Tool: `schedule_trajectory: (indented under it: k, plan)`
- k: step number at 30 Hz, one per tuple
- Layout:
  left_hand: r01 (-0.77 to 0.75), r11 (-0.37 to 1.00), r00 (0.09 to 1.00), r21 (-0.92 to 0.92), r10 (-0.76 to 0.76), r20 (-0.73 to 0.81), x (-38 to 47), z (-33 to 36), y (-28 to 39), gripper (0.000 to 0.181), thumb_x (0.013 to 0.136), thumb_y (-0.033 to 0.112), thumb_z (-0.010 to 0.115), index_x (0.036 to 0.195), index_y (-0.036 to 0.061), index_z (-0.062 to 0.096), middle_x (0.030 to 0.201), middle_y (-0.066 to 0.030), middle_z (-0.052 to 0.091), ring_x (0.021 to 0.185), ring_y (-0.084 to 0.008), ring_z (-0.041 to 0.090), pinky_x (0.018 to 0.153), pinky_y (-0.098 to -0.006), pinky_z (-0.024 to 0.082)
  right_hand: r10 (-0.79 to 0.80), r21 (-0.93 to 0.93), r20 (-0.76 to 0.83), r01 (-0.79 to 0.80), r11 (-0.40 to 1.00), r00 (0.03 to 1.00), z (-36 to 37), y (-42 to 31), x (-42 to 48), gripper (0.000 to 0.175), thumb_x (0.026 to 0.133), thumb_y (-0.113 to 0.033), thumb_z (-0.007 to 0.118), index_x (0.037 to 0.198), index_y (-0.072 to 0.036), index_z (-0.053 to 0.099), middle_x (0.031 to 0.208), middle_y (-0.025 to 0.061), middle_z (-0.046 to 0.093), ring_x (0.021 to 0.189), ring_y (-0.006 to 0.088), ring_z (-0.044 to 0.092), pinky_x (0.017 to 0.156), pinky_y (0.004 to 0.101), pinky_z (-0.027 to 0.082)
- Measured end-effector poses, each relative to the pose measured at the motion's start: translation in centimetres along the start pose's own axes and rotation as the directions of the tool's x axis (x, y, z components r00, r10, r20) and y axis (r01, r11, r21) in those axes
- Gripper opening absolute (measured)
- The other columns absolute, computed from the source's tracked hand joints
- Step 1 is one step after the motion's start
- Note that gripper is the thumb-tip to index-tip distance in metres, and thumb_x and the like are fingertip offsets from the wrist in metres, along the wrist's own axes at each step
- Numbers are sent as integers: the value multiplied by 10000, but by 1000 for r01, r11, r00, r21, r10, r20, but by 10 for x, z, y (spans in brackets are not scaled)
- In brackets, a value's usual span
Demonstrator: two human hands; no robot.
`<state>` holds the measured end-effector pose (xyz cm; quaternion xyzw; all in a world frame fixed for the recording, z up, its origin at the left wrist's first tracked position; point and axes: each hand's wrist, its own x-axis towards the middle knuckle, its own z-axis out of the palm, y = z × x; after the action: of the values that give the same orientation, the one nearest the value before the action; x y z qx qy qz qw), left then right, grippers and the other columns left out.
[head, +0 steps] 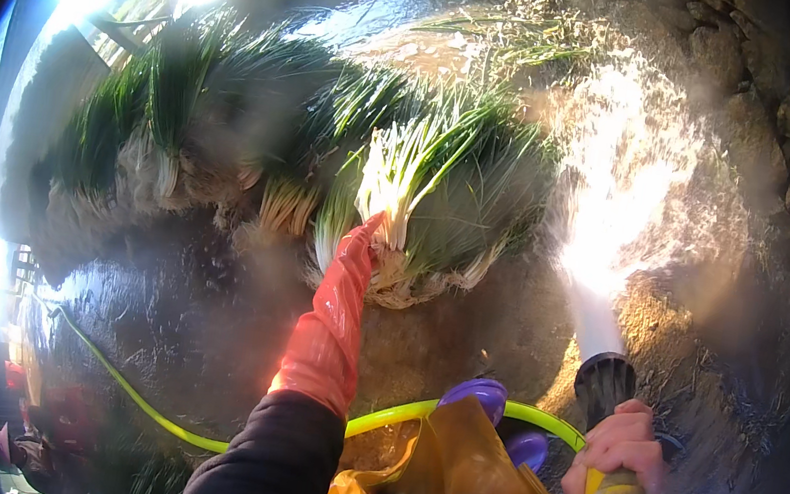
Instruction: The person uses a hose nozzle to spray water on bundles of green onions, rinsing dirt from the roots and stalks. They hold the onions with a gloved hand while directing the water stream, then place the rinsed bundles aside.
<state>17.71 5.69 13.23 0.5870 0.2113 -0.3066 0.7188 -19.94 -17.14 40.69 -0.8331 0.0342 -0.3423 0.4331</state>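
My left hand [365,243], in a red rubber glove, holds a bunch of green onions [391,193] near the white stems just above the roots. More green onions [175,87] lie in a long row of bunches on the wet ground, leaves towards the top of the view and roots towards me. My bare right hand [620,449] is wrapped around a hose nozzle [605,379] with a black ribbed head. A strong spray of water [606,277] shoots from it onto the ground to the right of the row.
A yellow-green hose [151,416] crosses in front of me. Purple footwear [476,395] shows beside an orange waterproof apron [469,477]. A stone wall [785,112] stands at the right. At the lower left is a blurred person [25,453] near more green leaves [157,486].
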Motion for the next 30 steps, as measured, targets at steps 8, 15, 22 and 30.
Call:
schedule_trajectory:
  k: [8,15,22,30]
  plan:
    - [43,892,835,-451,215,506,-15,94,-1,549,1018,478,598,1236,-23,647,1058,-122,717,869,-220,685,779,-370,562,37,18,32,-37,999,999,2,-31,9,347,698,-10,801,913,-129,557,756,-8,648,728,176,662,866,417,486]
    - [125,977,682,172,-210,700,-97,117,-133,419,893,160,772,1258,-8,653,1060,-116,729,960,-219,699,841,-361,582,42,259,200,-94,961,979,23,-39,-4,318,743,-37,835,945,-113,602,845,11,671,808,203,684,902,423,493]
    - [339,924,725,179,-377,576,-133,159,-183,378,842,23,748,1209,-16,664,1061,-104,731,912,-221,713,802,-375,583,162,140,135,-181,974,978,-14,-26,-29,304,747,-40,833,956,-100,620,883,32,680,856,217,690,888,434,503]
    - [-158,914,839,373,-75,538,-125,169,-182,656,813,274,777,1363,47,500,1289,-134,569,1129,-279,578,937,-434,472,142,215,122,-165,962,982,-20,-21,-46,238,801,-73,810,951,-104,627,840,27,680,802,218,689,850,418,506]
